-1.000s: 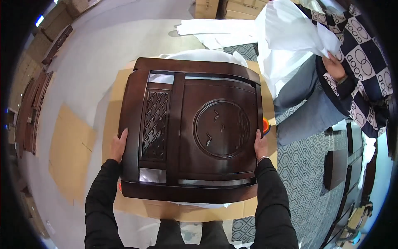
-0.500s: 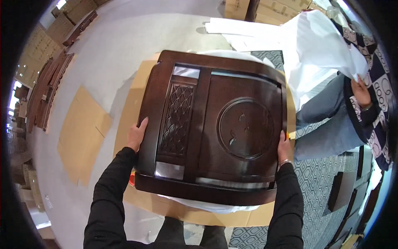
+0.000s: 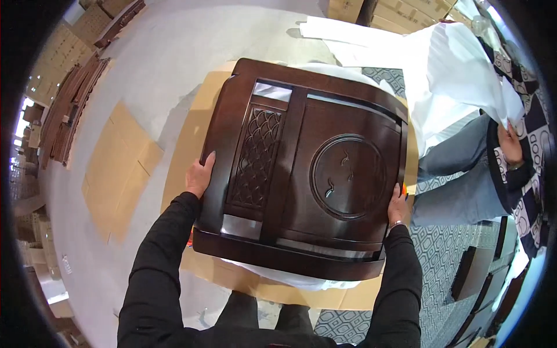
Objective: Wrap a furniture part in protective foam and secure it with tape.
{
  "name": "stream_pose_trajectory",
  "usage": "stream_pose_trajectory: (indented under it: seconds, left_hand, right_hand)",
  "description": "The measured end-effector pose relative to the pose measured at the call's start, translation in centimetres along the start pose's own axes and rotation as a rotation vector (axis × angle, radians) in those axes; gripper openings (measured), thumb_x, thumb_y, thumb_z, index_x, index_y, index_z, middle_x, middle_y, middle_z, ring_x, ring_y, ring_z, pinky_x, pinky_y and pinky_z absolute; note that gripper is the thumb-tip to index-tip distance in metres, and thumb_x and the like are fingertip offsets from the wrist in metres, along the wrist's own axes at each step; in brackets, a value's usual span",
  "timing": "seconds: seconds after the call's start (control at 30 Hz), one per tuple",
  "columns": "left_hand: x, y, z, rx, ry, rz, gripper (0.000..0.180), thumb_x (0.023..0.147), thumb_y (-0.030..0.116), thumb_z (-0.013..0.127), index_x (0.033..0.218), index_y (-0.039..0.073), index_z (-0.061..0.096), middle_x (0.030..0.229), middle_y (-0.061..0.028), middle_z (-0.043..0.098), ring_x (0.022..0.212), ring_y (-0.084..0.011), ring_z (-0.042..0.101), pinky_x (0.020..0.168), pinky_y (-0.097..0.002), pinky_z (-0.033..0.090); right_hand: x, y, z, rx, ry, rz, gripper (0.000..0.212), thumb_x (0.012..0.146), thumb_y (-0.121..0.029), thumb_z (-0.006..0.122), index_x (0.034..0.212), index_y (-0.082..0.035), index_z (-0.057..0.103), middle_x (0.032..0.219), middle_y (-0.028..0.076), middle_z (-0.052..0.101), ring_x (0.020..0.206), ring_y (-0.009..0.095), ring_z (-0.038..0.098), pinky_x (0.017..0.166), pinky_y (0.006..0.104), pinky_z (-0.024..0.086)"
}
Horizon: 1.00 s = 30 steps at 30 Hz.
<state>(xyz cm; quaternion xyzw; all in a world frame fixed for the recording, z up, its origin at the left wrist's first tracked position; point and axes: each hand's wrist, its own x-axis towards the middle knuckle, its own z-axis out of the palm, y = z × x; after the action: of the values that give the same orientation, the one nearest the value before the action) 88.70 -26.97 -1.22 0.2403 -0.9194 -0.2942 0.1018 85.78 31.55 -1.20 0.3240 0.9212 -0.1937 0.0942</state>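
Note:
Between my hands is a dark brown wooden furniture panel [image 3: 290, 174] with a curved outline, a carved scale-pattern strip and a round carved medallion with small bird shapes. My left hand [image 3: 200, 175] grips its left edge, the thumb on top and the other fingers hidden beneath. Its right edge is in the grip of my right hand [image 3: 398, 209], fingers partly out of sight. Beneath the panel, white wrapping [image 3: 272, 276] shows at the near side, over a cardboard sheet [image 3: 342, 297]. A bit of orange-red shows beside each hand's edge of the panel.
At the right a person [image 3: 464, 174] in jeans holds a large white wrapping sheet [image 3: 452, 75]. Flat cardboard [image 3: 119, 174] lies on the floor at left, near stacked brown boards [image 3: 72, 113]. Cartons [image 3: 406, 14] stand at the back; dark panels [image 3: 473, 272] rest on patterned carpet at right.
The panel has turned slightly clockwise in view, its left side shifting right, with my left hand moving along. Both hands keep their grip.

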Motion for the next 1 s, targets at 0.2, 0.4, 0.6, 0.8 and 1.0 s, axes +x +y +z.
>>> stream_pose_trajectory:
  seconds: [0.2,0.4,0.6,0.8,1.0]
  left_hand:
    - [2.0,-0.3,0.2,-0.074,-0.099,-0.103,0.07,0.085,0.056,0.057,0.11,-0.009,0.062,0.105,-0.0296,0.064,0.105,-0.0422,0.059,0.09,-0.0426,0.046]
    - [1.7,1.5,-1.4,0.032,-0.142,-0.073,0.063,0.091,0.048,0.053,0.116,-0.009,0.058,0.113,-0.0277,0.061,0.107,-0.04,0.058,0.092,-0.0385,0.044]
    - [1.0,2.8,-1.2,0.17,-0.084,-0.168,0.079,0.083,0.066,0.051,0.109,-0.008,0.062,0.103,-0.0311,0.063,0.104,-0.0438,0.059,0.091,-0.0451,0.045]
    - [1.7,1.9,-0.8,0.253,-0.154,-0.233,0.077,0.084,0.066,0.05,0.108,-0.007,0.062,0.108,-0.03,0.062,0.104,-0.0436,0.058,0.09,-0.0461,0.045]
    - [2.0,1.0,-0.2,0.27,-0.118,-0.227,0.077,0.084,0.065,0.05,0.109,-0.006,0.062,0.108,-0.0303,0.061,0.104,-0.045,0.058,0.091,-0.0472,0.045]
  right_hand:
    - [-0.2,0.4,-0.6,0.027,0.014,-0.111,0.083,0.091,-0.067,0.034,0.113,0.01,0.054,0.11,0.035,0.058,0.105,0.05,0.054,0.087,0.0493,0.043]
    - [0.6,0.4,2.5,0.095,0.054,0.002,0.079,0.091,-0.068,0.026,0.121,-0.001,0.057,0.109,0.033,0.06,0.106,0.048,0.055,0.089,0.0514,0.043]
    - [1.5,1.6,3.8,0.194,0.137,-0.005,0.08,0.089,-0.068,0.034,0.113,0.006,0.055,0.109,0.035,0.058,0.105,0.05,0.054,0.088,0.0513,0.043]
    - [2.3,2.0,4.1,0.204,0.097,0.005,0.083,0.088,-0.07,0.033,0.114,0.005,0.055,0.11,0.034,0.059,0.106,0.049,0.055,0.089,0.0512,0.043]
    - [2.3,1.8,3.8,0.145,0.114,0.012,0.077,0.091,-0.065,0.033,0.113,0.005,0.059,0.107,0.033,0.06,0.104,0.048,0.055,0.086,0.05,0.043]
